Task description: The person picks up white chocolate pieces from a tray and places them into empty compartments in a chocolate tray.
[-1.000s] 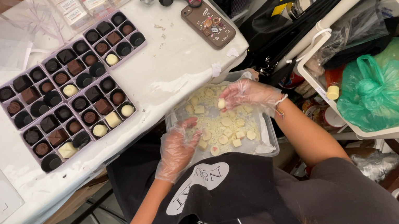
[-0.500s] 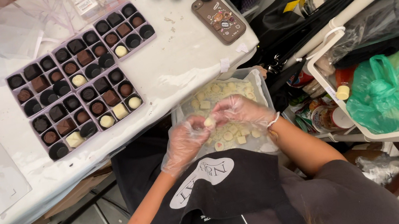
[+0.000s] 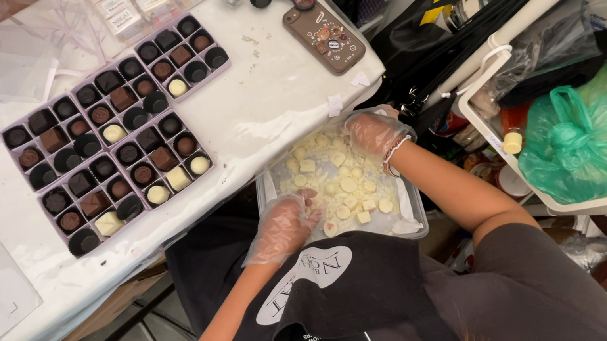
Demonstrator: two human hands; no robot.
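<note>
Sorting step — gloved left hand curled over white chocolates in tray; right hand grips far rim. Next: pick one piece cleanly.

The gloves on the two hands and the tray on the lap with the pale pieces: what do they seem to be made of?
The loose clear gloves on the left hand and the right hand look like thin plastic film: skin shows through, and they wrinkle and shine. The shallow grey rectangular tray seems to be plastic or metal; its dull rim leaves this open. The small pale pieces look like white chocolate, creamy and matte.
</note>
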